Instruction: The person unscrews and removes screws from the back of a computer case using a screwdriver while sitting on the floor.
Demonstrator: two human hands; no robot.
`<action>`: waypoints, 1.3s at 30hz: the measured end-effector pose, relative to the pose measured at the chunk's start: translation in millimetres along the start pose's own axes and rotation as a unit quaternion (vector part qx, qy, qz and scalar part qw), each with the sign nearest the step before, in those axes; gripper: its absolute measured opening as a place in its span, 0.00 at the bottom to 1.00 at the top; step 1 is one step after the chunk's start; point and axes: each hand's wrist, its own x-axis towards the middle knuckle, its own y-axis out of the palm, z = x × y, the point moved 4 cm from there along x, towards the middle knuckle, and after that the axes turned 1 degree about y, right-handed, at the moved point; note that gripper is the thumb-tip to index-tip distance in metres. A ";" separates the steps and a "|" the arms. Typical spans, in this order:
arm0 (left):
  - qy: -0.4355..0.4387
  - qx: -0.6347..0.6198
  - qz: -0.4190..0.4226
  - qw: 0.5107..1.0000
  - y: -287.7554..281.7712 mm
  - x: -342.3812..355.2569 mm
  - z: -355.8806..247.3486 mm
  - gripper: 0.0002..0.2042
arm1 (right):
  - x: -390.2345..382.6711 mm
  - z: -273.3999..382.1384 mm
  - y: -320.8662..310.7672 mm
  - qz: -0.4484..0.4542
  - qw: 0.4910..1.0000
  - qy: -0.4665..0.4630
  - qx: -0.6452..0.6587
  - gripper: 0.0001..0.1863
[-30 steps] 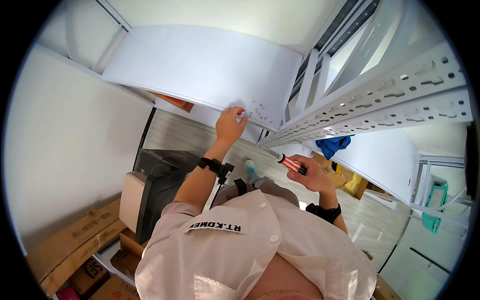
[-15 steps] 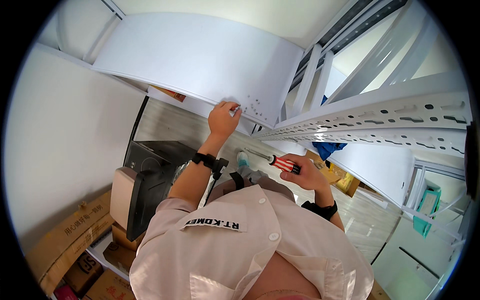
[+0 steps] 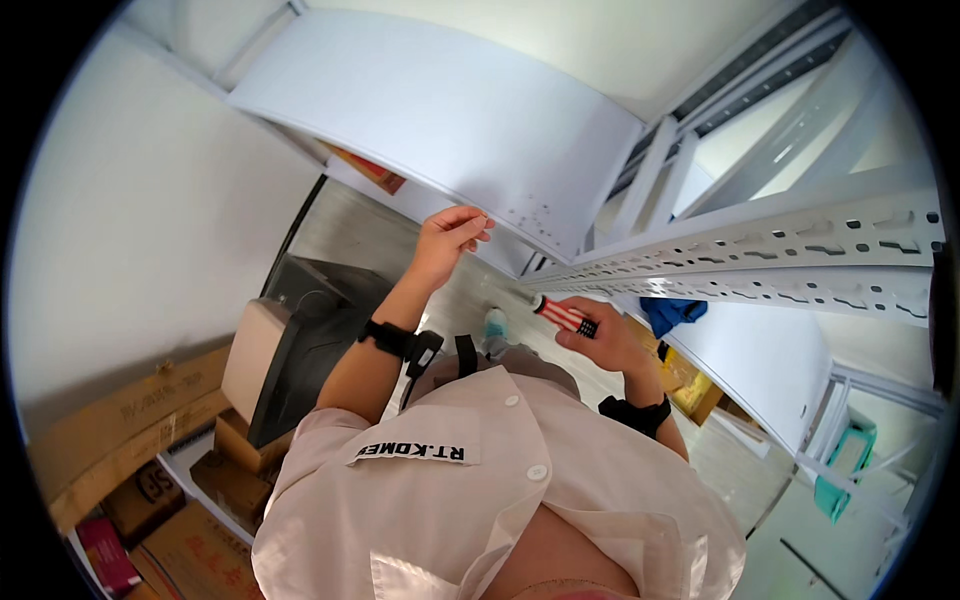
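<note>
My left hand (image 3: 450, 242) is closed in a pinch just off the front edge of the white shelf (image 3: 430, 110). A tiny piece shows at its fingertips, too small to name. Several small metal pieces (image 3: 530, 214) lie scattered on the shelf near its front right corner. Lower and to the right, my right hand (image 3: 608, 342) grips a screwdriver (image 3: 557, 313) by its red, white and dark handle. Its shaft points up and left, toward my left hand, and is blurred against the floor.
A perforated white metal upright (image 3: 790, 240) runs close on the right. Beyond it are another white shelf (image 3: 765, 365) and a blue cloth (image 3: 668, 312). A black and beige appliance (image 3: 270, 365) stands at left, above cardboard boxes (image 3: 190, 540). An orange box (image 3: 370, 168) sits under the shelf.
My left hand has lifted away from the small pieces on the shelf, still pinched. The screwdriver stays in my right hand. The whole view has shifted slightly.
</note>
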 end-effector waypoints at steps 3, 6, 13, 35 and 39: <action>-0.009 -0.192 0.056 0.980 -7.6 -51.9 -61.0 0.05 | 21.0 21.5 15.8 -0.020 0.997 -0.073 0.022 0.21; 0.064 -0.209 0.087 0.972 -20.6 -92.6 -99.3 0.07 | 36.3 43.4 35.7 -0.032 0.989 -0.144 0.020 0.20; 0.133 -0.267 0.068 0.952 -56.2 -164.1 -124.3 0.06 | 44.6 106.0 95.7 -0.001 0.968 -0.247 -0.034 0.22; 0.201 -0.156 -0.041 0.966 -155.7 -279.2 -135.9 0.06 | 27.6 149.1 221.7 -0.009 0.944 -0.316 -0.096 0.22; 0.246 -0.072 -0.073 0.964 -165.2 -286.2 -134.0 0.06 | 24.6 148.0 233.5 0.001 0.958 -0.286 -0.011 0.20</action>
